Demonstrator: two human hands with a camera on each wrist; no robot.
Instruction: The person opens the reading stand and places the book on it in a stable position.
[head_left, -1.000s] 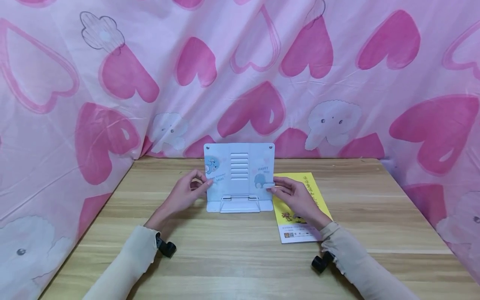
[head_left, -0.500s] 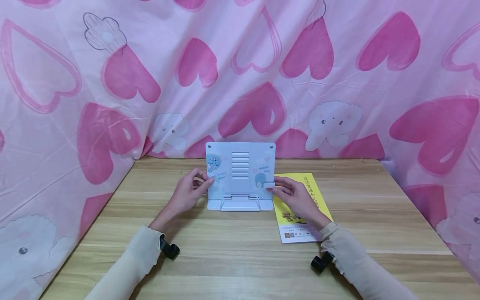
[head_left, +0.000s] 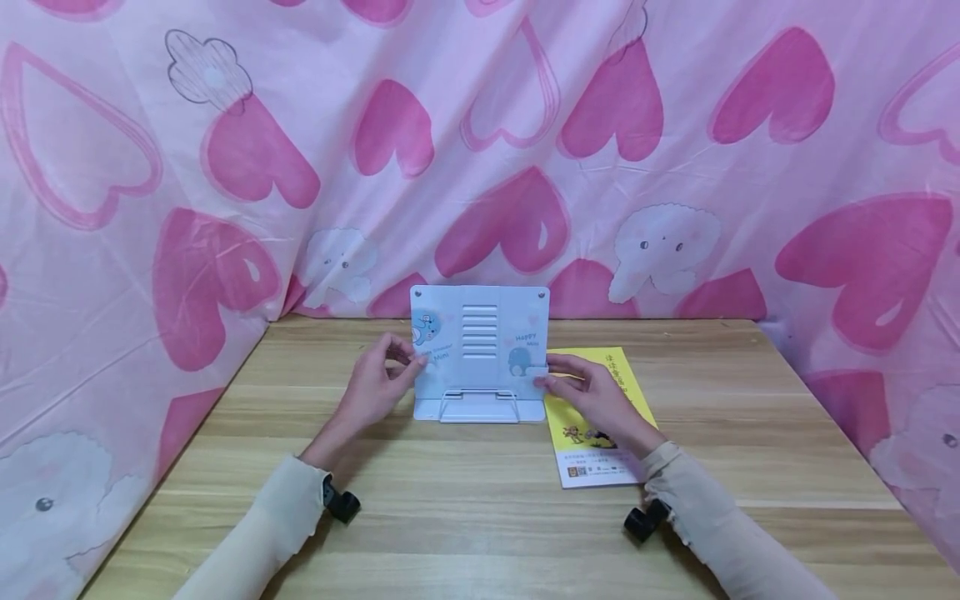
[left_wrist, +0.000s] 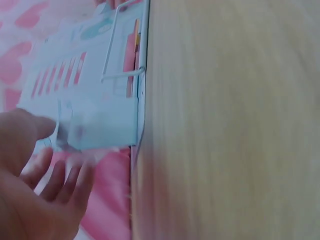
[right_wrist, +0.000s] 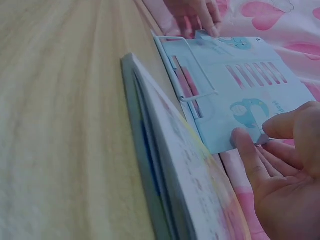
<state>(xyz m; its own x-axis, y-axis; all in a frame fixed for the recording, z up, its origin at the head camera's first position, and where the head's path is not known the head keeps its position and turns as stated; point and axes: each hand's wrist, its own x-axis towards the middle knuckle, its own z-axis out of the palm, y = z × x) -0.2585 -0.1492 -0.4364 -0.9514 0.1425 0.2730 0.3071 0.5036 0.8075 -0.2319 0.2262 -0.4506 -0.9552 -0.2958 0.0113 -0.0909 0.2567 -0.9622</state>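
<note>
A pale blue book stand (head_left: 480, 333) with cartoon prints, slots and a wire page holder (head_left: 480, 407) stands upright at the table's middle. My left hand (head_left: 381, 375) is at its left edge, thumb on the front face by a small side clip (left_wrist: 64, 125), fingers beyond the edge. On the other side my right hand (head_left: 596, 396) pinches the right edge at another clip (head_left: 537, 372). In the right wrist view, the thumb and index finger (right_wrist: 246, 150) meet the panel beside that clip. Under the right hand lies a yellow-and-white book (head_left: 600, 462), partly covered by it.
The wooden table (head_left: 480, 525) ends at a pink heart-print cloth (head_left: 660, 158) hanging behind and at both sides. Black cameras (head_left: 343, 505) are strapped at both wrists. In the right wrist view the thick book (right_wrist: 170, 165) lies close beside the stand.
The left hand has moved slightly up and to the right since a second ago. The stand shifted very slightly, and the right hand keeps its place at the right edge.
</note>
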